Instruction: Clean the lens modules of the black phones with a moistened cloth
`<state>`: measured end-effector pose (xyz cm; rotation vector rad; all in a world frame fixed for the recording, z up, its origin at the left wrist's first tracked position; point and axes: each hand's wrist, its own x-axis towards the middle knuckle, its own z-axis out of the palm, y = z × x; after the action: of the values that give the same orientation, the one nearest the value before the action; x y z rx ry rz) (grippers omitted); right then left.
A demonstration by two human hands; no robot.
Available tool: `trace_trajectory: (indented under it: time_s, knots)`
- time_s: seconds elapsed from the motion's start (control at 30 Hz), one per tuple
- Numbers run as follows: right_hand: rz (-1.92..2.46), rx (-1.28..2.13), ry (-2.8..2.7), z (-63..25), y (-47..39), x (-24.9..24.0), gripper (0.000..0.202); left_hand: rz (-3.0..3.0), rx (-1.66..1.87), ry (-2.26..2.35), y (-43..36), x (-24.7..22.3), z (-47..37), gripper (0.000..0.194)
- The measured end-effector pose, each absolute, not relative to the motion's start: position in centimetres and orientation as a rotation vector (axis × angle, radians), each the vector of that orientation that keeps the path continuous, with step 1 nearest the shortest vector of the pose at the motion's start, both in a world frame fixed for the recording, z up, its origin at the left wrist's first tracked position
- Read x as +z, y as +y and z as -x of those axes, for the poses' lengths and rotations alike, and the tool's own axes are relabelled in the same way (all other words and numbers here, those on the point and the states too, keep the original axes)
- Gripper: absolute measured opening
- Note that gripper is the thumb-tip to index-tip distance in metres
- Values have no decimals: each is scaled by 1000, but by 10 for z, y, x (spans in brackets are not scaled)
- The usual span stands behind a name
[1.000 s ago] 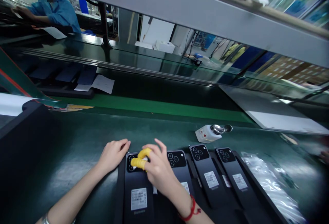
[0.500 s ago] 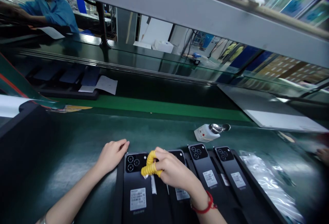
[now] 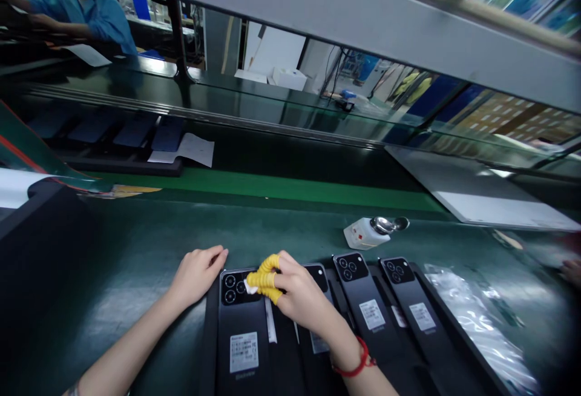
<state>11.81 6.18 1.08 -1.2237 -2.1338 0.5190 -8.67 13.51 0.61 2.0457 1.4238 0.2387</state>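
My right hand [image 3: 295, 290], with yellow ribbed finger cots on its fingers, pinches a small white wipe [image 3: 250, 287] against the camera block of the leftmost phone [image 3: 242, 317]. That phone lies back up in a black tray [image 3: 209, 335], a printed label on its back. Partly covered by my right hand is a second phone [image 3: 319, 276]. Two more, a third phone [image 3: 358, 293] and a fourth phone [image 3: 406, 293], lie to the right in the same tray. My left hand [image 3: 200, 272] rests loosely closed on the bench at the tray's upper left corner, apparently holding nothing.
A white pump bottle [image 3: 367, 234] stands behind the tray. Clear plastic bags [image 3: 476, 317] lie to its right. Across the green strip are dark phones [image 3: 167, 134] in another tray and a white paper [image 3: 197, 149]. A co-worker in blue [image 3: 104, 17] sits at upper left; another person's hand [image 3: 572, 272] shows far right.
My right hand has moved slightly up and left with the wipe, from below the camera block onto it beside the lenses. My left hand has stayed in place.
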Motion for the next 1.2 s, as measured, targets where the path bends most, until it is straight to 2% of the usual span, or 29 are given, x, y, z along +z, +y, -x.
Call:
trace_trajectory:
  time_s: [0.17, 0.37, 0.53, 0.7, 0.8, 0.97, 1.2]
  knots:
    - [1123, 551, -2276, -110, 56, 18, 26, -2044, 249, 1430, 134, 4, 87, 36]
    - [1036, 322, -2455, -95, 53, 16, 30, -2046, 246, 1432, 134, 7, 85, 36]
    - [1058, 195, -2316, -124, 62, 15, 45, -2053, 244, 1423, 135, 6, 85, 36]
    - [1081, 212, -2062, -101, 59, 3, 42, -2059, 260, 1415, 133, 4, 86, 35]
    - [1059, 134, -2219, -78, 55, 2, 42, -2059, 264, 1415, 133, 5, 86, 35]
    - [954, 32, -2401, -83, 58, 11, 31, -2057, 256, 1413, 133, 5, 85, 34]
    - [1113, 114, -2106, -99, 59, 9, 45, -2059, 257, 1407, 133, 6, 86, 34]
